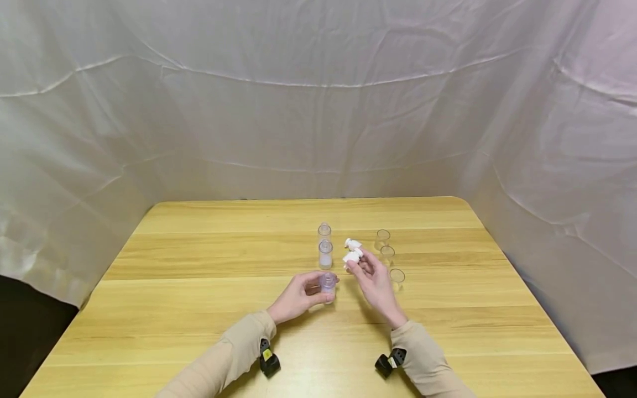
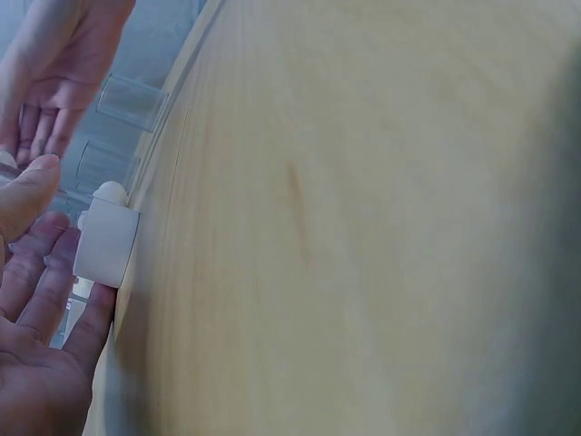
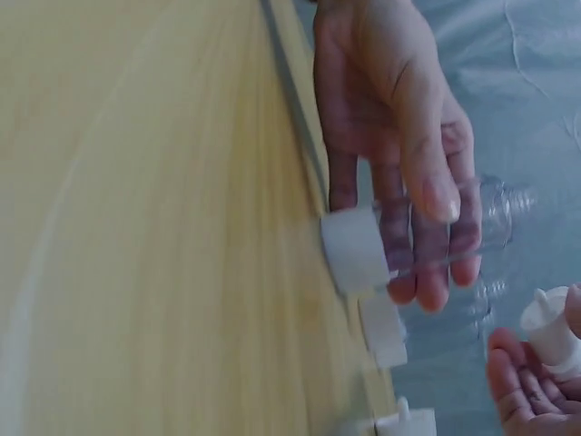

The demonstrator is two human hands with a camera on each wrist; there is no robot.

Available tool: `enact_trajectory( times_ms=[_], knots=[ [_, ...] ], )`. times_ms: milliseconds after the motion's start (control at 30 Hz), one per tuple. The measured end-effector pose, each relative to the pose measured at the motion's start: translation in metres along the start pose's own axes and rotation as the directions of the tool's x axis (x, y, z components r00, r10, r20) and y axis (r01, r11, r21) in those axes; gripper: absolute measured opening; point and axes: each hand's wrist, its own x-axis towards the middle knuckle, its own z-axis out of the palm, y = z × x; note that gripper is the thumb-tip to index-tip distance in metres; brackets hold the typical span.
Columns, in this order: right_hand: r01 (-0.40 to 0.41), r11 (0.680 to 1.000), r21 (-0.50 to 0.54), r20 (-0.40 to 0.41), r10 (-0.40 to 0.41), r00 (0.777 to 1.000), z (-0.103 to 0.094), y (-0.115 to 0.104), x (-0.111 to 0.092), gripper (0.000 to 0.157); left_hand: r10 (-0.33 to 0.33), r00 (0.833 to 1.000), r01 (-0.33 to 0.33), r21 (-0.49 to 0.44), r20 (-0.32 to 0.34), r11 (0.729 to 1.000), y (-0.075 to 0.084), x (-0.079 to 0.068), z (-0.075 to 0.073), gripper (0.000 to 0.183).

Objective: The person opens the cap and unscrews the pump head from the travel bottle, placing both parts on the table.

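My left hand [image 1: 297,298] grips a small clear bottle [image 1: 328,282] between thumb and fingers, its narrow neck upward. In the right wrist view, this bottle's white lower part [image 3: 354,250] shows close to the table. Just to the right and slightly farther back, my right hand [image 1: 376,284] pinches a white pump head [image 1: 352,256] with its thumb and fingers. A second white pump head [image 1: 353,244] shows just beyond those fingertips. Two similar clear bottles [image 1: 325,255] stand upright one behind the other, beyond the left hand.
Three clear caps [image 1: 387,254] stand in a row to the right of the right hand. The wooden table [image 1: 199,254] is enclosed by hanging pale fabric [image 1: 318,127] at the back and both sides. Each wrist carries a small black camera.
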Motion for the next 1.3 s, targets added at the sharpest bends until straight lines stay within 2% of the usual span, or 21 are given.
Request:
enact_trajectory(
  times_ms=[100, 200, 300, 433, 600, 833, 1000, 1133, 1300],
  knots=[
    [-0.009, 0.993, -0.121, 0.005, 0.010, 1.000, -0.002, 0.004, 0.001, 0.038, -0.009, 1.000, 0.009, -0.003, -0.002, 1.000, 0.001, 0.000, 0.000, 0.049],
    [-0.011, 0.972, -0.234, 0.013, 0.014, 1.000, -0.005, 0.006, 0.002, 0.030, -0.007, 1.000, 0.007, 0.004, -0.007, 1.000, 0.001, -0.001, 0.000, 0.048],
    [-0.005, 0.957, -0.291, 0.026, 0.013, 1.000, -0.007, 0.007, 0.001, 0.026, -0.008, 1.000, 0.008, 0.005, -0.009, 1.000, 0.001, -0.001, 0.001, 0.048],
    [-0.013, 0.950, -0.311, 0.037, 0.025, 0.999, -0.009, 0.008, 0.000, 0.025, -0.017, 1.000, 0.017, 0.000, -0.008, 1.000, 0.001, -0.001, 0.001, 0.048],
    [-0.073, 0.949, -0.306, 0.026, 0.085, 0.996, -0.012, 0.007, -0.005, 0.036, -0.011, 1.000, 0.011, -0.005, -0.007, 1.000, 0.002, -0.001, 0.001, 0.048],
    [-0.115, 0.946, -0.303, 0.019, 0.127, 0.992, -0.016, 0.007, -0.012, 0.044, -0.001, 1.000, 0.002, -0.054, 0.016, 0.999, 0.000, 0.001, 0.000, 0.047],
    [-0.169, 0.930, -0.327, 0.037, 0.192, 0.981, -0.019, 0.008, -0.016, 0.033, -0.017, 1.000, 0.017, -0.028, 0.005, 0.999, -0.001, 0.001, 0.000, 0.048],
    [-0.169, 0.906, -0.387, 0.065, 0.210, 0.976, -0.021, 0.011, -0.017, 0.018, -0.008, 1.000, 0.008, -0.029, 0.007, 1.000, 0.000, 0.000, 0.000, 0.048],
    [-0.133, 0.883, -0.450, 0.096, 0.196, 0.976, -0.024, 0.014, -0.018, 0.020, 0.006, 1.000, -0.006, -0.030, 0.006, 1.000, 0.001, 0.000, 0.000, 0.048]
  ],
)
